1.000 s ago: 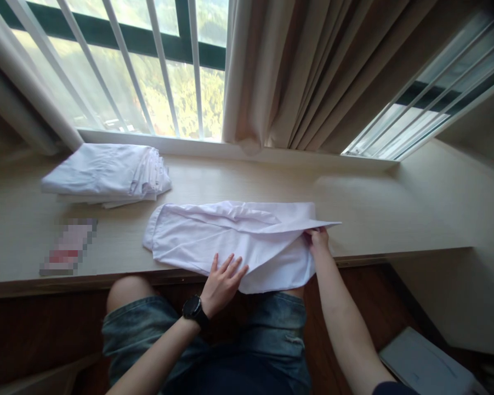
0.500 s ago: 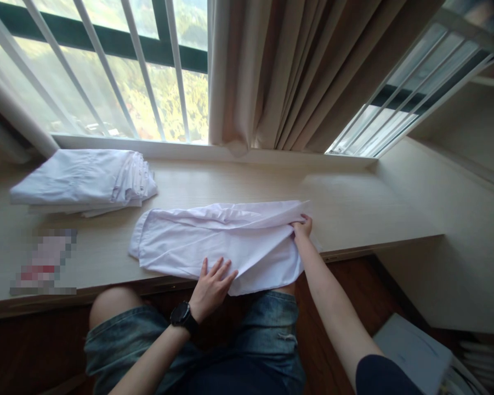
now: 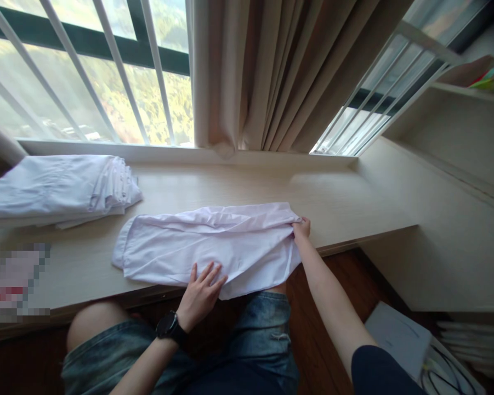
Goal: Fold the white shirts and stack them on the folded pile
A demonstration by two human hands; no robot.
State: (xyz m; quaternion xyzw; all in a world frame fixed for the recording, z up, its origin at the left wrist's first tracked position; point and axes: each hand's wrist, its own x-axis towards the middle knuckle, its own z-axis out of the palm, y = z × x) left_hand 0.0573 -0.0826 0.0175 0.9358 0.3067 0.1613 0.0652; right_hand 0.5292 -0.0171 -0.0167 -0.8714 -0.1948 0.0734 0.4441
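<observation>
A partly folded white garment [image 3: 168,244], long and creased, lies across the front of the desk, and part of it hangs over the edge above my lap. My left hand [image 3: 199,299], with a dark watch on the wrist, rests palm down on its near side, fingers spread. At the garment's right end, my right hand [image 3: 302,229] has its fingers closed on the edge of the cloth; some of the fingertips are hidden. A thick stack of folded white garments [image 3: 53,186] sits at the back left of the desk, apart from both hands.
The pale wooden desk [image 3: 345,197] runs under a barred window [image 3: 107,82] and a beige curtain [image 3: 267,77]. A blurred-out flat item [image 3: 14,280] lies at the left. On the right stand a shelf unit [image 3: 427,219] and a grey box [image 3: 398,334] near cables [image 3: 444,367].
The view has swung right, so the scene sits further left. My right hand has drawn the garment's right edge into a new fold. The left hand stays flat on the cloth.
</observation>
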